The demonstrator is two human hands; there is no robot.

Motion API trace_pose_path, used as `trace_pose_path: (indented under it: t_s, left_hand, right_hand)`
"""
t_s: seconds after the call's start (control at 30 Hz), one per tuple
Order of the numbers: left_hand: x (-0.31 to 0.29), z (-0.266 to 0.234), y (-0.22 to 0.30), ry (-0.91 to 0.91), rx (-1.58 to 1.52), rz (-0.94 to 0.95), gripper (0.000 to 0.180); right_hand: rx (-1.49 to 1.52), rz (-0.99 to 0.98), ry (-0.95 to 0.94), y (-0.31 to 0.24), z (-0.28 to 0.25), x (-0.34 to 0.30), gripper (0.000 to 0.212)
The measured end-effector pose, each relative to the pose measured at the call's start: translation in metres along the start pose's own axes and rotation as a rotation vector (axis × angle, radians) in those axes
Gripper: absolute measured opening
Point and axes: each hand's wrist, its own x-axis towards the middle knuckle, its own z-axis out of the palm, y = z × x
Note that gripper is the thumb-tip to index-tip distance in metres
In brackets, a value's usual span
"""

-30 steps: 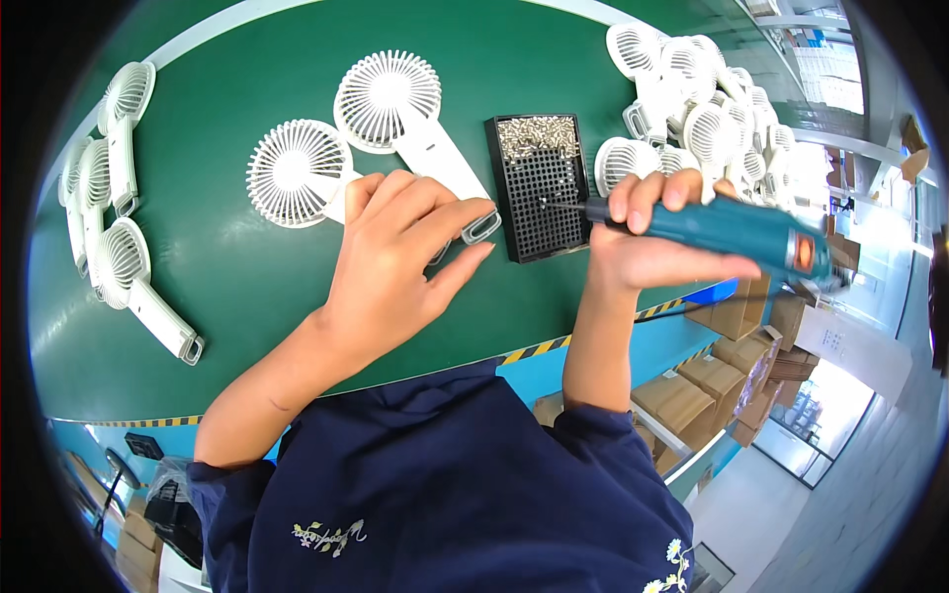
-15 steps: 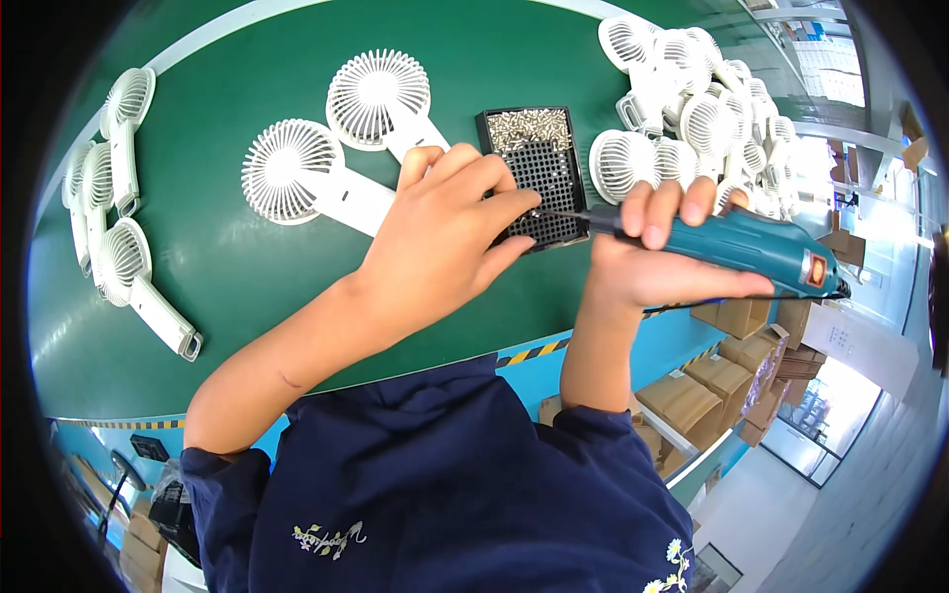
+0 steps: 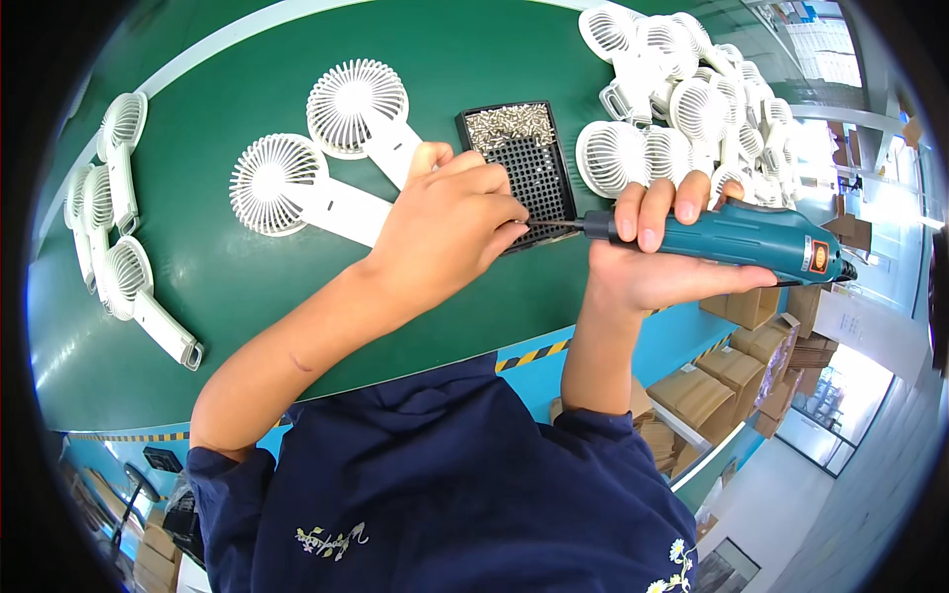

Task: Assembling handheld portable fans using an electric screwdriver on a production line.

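My right hand [image 3: 643, 262] is closed round a teal electric screwdriver [image 3: 741, 242], held level with its thin bit pointing left. At the bit's tip, my left hand [image 3: 445, 217] is pinched, thumb against forefinger. Whatever lies between those fingertips is too small and covered to make out. Below the bit sits a black tray [image 3: 567, 178] with a holed grid plate and a heap of small silver screws [image 3: 509, 124] at its far end. Two white handheld fans [image 3: 279, 185] [image 3: 358, 109] lie to the left, their handles partly behind my left hand.
A large pile of white fans [image 3: 697, 109] stands at the far right of the green table [image 3: 267, 316]. Several more white fans [image 3: 127, 272] lie along the left side. Cardboard boxes [image 3: 697, 395] stand beyond the table on the right.
My left fingers have closed into a pinch at the bit's tip and moved slightly left off the grid. The screwdriver is now more level. The whole view has shifted a little.
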Motion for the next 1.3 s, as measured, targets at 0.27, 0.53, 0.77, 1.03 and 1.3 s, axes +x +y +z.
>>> trace_pose_path:
  t_s: [0.27, 0.53, 0.77, 1.03, 1.3]
  left_hand:
    - [-0.002, -0.003, 0.002, -0.026, 0.013, -0.024, 0.01]
    - [-0.009, -0.012, 0.011, -0.019, -0.024, -0.033, 0.011]
    - [-0.026, -0.029, 0.019, -0.032, -0.005, -0.046, 0.013]
    - [-0.05, -0.05, 0.028, -0.039, -0.049, -0.113, 0.014]
    - [-0.065, -0.054, 0.028, -0.02, -0.036, -0.128, 0.015]
  right_hand:
    - [-0.035, 0.031, 0.007, 0.008, 0.005, -0.006, 0.074]
    - [0.006, 0.015, -0.142, -0.001, 0.011, -0.013, 0.075]
    - [0.228, 0.192, -0.403, -0.003, 0.006, -0.02, 0.085]
    - [0.227, 0.221, -0.592, -0.007, 0.031, -0.036, 0.072]
    - [0.204, 0.337, -0.643, 0.001, 0.035, -0.043, 0.075]
